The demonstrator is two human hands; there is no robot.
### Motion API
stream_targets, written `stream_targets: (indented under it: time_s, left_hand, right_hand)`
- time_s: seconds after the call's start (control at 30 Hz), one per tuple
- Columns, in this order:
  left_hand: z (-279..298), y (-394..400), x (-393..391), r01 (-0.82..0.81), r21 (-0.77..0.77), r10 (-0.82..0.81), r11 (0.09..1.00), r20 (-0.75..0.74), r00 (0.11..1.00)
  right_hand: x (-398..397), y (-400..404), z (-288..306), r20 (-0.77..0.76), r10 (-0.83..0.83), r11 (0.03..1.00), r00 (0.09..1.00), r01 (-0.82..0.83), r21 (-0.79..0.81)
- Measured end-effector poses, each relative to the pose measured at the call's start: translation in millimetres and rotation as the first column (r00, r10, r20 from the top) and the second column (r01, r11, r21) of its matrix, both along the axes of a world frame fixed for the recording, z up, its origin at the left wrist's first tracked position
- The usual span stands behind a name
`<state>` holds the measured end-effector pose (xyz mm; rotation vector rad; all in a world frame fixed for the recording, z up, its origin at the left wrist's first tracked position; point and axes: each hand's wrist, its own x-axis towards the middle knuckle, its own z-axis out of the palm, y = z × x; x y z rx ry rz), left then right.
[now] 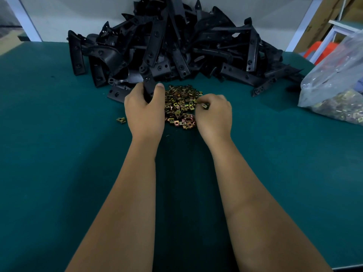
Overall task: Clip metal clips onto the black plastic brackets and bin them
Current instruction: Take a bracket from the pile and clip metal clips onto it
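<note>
My left hand (144,112) grips a black plastic bracket (148,88) that stands up between thumb and fingers, just in front of the big heap of black brackets (176,46). Right of it, my right hand (215,114) pinches a small brass-coloured metal clip (205,106) at the right edge of the loose pile of clips (181,106). The two hands are apart, with the clip pile between them. The lower part of the held bracket is hidden in my palm.
The green table mat (59,154) carries one stray clip (121,120) left of my left hand. A clear plastic bag of clips (337,91) lies at the right edge. White frame posts, cardboard and a red stool stand behind the table.
</note>
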<state>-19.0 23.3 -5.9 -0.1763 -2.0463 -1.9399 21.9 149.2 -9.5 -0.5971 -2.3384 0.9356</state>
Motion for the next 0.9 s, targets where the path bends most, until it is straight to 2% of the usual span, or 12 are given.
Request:
stream_targets:
  time_s: [0.1,0.17,0.43,0.5,0.57,0.63,0.73,0.9]
  left_hand:
    - [-1,1,-1,0.007,0.007,-0.007,1.0,0.001,1.0]
    - [-2,2,-2,0.01,0.005,-0.01,1.0,0.004,1.0]
    - [-3,3,-2,0.017,-0.007,-0.016,1.0,0.067,0.998]
    - [-3,3,-3,0.028,0.0,-0.027,1.0,0.07,0.997]
    - [-3,3,-2,0.021,0.0,-0.021,1.0,0.071,0.997]
    - [-2,4,-2,0.02,0.013,-0.021,1.0,0.08,0.997]
    - [0,4,0,0.059,0.063,-0.066,0.996,0.106,0.992]
    - [4,7,7,0.165,0.062,-0.169,0.984,0.065,0.984]
  right_hand:
    - [-3,-9,-3,0.195,0.109,0.97,0.975,-0.147,0.193]
    - [-3,-11,-4,0.275,0.119,0.948,0.954,-0.191,0.253]
    - [-2,-10,-4,0.191,0.198,0.931,0.961,-0.246,0.269]
    - [-3,-9,-4,0.103,0.222,0.955,0.97,-0.237,0.179]
    - [-2,-10,-2,-0.047,0.24,0.97,0.97,-0.241,-0.019]
    - [0,-11,2,-0.193,0.22,0.931,0.956,-0.265,-0.252]
    - [1,-9,7,-0.327,0.173,0.805,0.929,-0.325,-0.496]
    - [1,-9,10,-0.476,0.178,0.533,0.861,-0.491,-0.689]
